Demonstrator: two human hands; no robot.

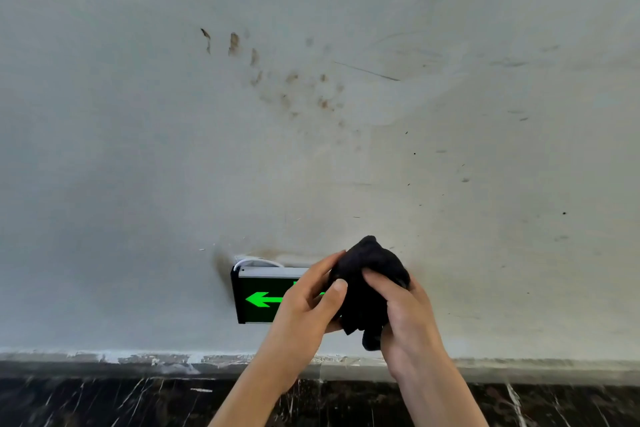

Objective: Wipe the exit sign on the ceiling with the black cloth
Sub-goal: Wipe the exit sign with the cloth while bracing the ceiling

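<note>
The exit sign (265, 296) hangs from the ceiling (311, 149), a green arrow lit on its dark face and a white cable (256, 262) curving above its top edge. Its right portion is hidden behind the hands. The black cloth (367, 284) is bunched directly in front of the sign's right end. The left hand (304, 308) grips the cloth's left side, thumb pressed on the fabric. The right hand (405, 315) clasps its right side. Brown stains (294, 80) mark the ceiling above the sign. A dark marble wall (104, 402) runs below it.
</note>
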